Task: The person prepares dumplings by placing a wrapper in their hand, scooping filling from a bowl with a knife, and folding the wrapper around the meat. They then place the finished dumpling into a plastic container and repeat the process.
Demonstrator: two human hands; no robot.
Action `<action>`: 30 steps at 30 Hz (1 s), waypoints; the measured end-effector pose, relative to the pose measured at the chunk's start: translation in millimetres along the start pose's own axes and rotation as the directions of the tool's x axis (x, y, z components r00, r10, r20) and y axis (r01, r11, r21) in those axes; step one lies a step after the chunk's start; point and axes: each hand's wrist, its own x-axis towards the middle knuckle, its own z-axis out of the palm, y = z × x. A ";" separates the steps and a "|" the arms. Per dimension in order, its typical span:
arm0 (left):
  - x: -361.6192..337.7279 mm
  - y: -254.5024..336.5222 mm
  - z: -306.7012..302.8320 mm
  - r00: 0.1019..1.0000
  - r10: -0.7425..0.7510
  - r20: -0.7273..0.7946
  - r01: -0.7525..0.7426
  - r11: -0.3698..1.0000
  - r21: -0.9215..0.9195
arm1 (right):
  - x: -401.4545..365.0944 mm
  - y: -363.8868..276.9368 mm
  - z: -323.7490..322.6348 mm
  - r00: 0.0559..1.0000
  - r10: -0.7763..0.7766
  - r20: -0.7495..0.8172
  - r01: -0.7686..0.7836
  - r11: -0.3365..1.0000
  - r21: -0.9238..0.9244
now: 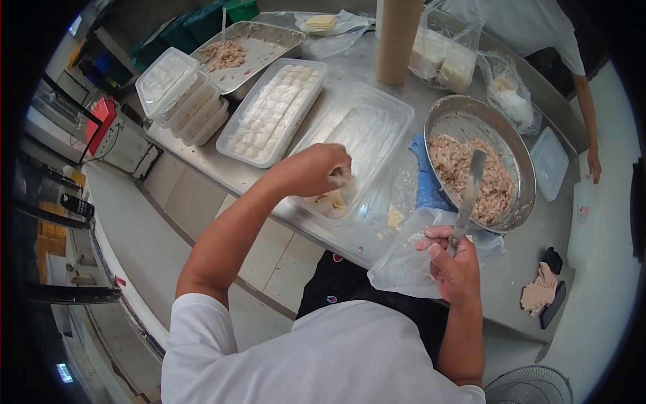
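Note:
My left hand [323,170] is over the near end of a clear plastic tray [397,111], its fingers curled together; what they hold, if anything, is too small to name. Just below it, a few pale wrapped pieces [330,204] lie in the tray. My right hand [454,266] grips a flat metal spatula [471,185], blade pointing up, above a plastic sheet [400,266]. Beyond the spatula, a round metal bowl [527,195] holds minced filling [464,161]. A blue cloth [428,182] lies beside the bowl.
A tray of white dumplings [276,108], stacked lidded boxes [171,87] and a metal pan [276,39] stand left. A brown cylinder [398,40] rises at the back near bagged white blocks [451,64]. At right are a plastic lid [550,161] and another person's arm [587,114].

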 end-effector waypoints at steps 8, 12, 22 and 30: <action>-2.1 -5.3 19.8 0.965 -0.108 0.240 0.105 0.994 0.024 | -15.6 1.7 -26.4 0.993 -0.001 -0.120 -0.002 1.000 -0.022; -14.7 -10.0 23.9 0.963 -0.042 0.267 0.035 0.999 0.029 | -26.9 -14.0 -49.1 0.973 0.004 -0.231 -0.056 0.974 -0.219; -26.0 37.8 53.1 0.993 -0.090 0.071 0.057 0.922 0.383 | -5.4 -84.8 -102.1 0.885 -0.451 0.114 -0.009 -0.262 -0.965; 3.6 88.3 79.8 0.895 0.159 -0.416 -0.121 0.986 0.116 | 13.3 -99.6 -106.9 0.971 -0.147 0.191 0.126 -0.367 -0.922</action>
